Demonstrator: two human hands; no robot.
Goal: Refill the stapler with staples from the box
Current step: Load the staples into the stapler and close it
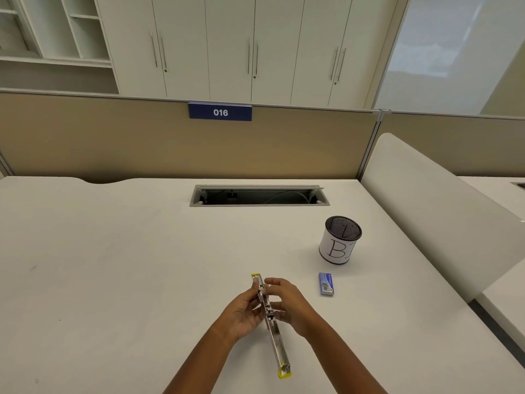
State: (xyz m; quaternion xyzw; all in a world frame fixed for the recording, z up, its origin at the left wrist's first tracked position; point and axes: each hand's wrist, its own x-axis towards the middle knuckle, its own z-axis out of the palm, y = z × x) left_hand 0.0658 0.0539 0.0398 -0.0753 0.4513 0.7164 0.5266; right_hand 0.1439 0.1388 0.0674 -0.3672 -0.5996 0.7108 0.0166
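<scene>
The stapler [270, 317] lies opened out flat between my hands, my left hand [244, 311] on its left and my right hand [287, 304] on its right, over the near middle of the bench [113, 265]. The staple box [326, 284] lies on the bench just to the right, and the mesh cup [339, 241] stands behind it. The cable slot [260, 195] sits farther back, before the partition [142, 143].
</scene>
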